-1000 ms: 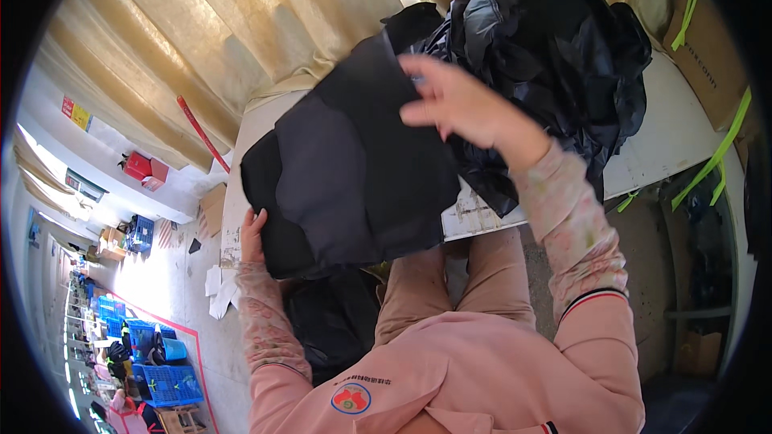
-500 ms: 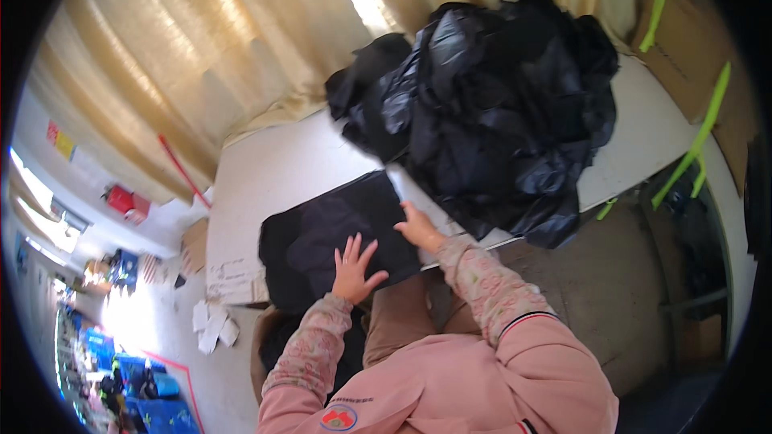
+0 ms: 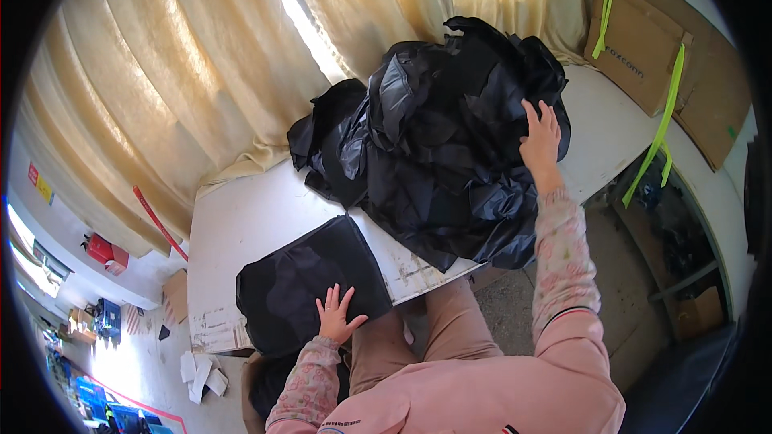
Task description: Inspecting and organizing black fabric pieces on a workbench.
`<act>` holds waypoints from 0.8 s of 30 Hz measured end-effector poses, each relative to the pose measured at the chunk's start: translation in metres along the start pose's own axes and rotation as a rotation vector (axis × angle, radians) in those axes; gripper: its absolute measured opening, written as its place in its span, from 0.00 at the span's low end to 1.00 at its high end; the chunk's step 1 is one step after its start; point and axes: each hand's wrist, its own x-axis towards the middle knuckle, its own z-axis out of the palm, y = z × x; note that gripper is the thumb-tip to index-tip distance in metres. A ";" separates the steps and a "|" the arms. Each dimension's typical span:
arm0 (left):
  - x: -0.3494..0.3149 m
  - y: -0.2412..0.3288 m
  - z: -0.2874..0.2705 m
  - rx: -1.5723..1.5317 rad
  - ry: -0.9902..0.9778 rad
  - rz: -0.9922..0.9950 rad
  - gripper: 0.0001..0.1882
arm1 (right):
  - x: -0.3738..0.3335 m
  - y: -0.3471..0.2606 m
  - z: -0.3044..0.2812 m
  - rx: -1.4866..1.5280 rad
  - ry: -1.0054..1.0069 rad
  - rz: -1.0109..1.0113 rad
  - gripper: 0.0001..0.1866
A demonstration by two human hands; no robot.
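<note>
A flat stack of black fabric sheets [image 3: 293, 269] lies at the near left of the white table, hanging a little over its front edge. On its near right part rests my left hand [image 3: 336, 313], open with the fingers spread. A large crumpled heap of black fabric or thin plastic [image 3: 450, 153] fills the table's middle and far side. Over the right side of that heap my right hand [image 3: 541, 141] reaches out, fingers apart and holding nothing; whether it touches the material I cannot tell.
The white table [image 3: 241, 221] backs onto beige curtains [image 3: 201, 72]. Cardboard sheets [image 3: 643, 48] with yellow-green straps [image 3: 671, 104] lean at the far right. An open shelf [image 3: 683, 249] stands below them. White scraps [image 3: 201, 374] lie on the floor at left, beside a brown container under the stack.
My right hand has left the right edge of the flat stack and moved up and right to the heap. My left hand stays on the stack. The whole view has shifted.
</note>
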 end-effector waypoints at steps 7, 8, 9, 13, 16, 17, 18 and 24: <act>0.000 -0.001 -0.001 -0.019 -0.012 -0.009 0.46 | 0.047 0.024 -0.021 0.454 -0.011 -0.117 0.13; 0.000 -0.001 -0.001 -0.029 -0.012 -0.012 0.46 | 0.052 0.013 -0.034 0.568 0.066 -0.148 0.12; 0.001 -0.001 -0.001 -0.036 -0.016 -0.014 0.45 | 0.058 0.000 -0.049 0.593 0.133 -0.191 0.12; 0.006 -0.002 -0.012 -0.061 -0.088 -0.038 0.43 | 0.075 -0.052 -0.118 0.734 0.317 -0.355 0.11; 0.017 0.003 -0.031 -0.229 -0.079 -0.063 0.41 | 0.077 -0.081 -0.164 0.843 0.313 -0.409 0.10; 0.021 0.009 -0.036 -0.275 0.018 -0.016 0.40 | 0.075 -0.089 -0.177 0.889 0.285 -0.400 0.10; 0.027 0.019 -0.040 -0.446 0.015 0.042 0.39 | 0.073 -0.096 -0.188 0.947 0.253 -0.396 0.09; 0.053 0.104 -0.045 -1.775 -0.411 -0.045 0.33 | 0.058 -0.127 -0.212 1.776 0.248 -0.304 0.14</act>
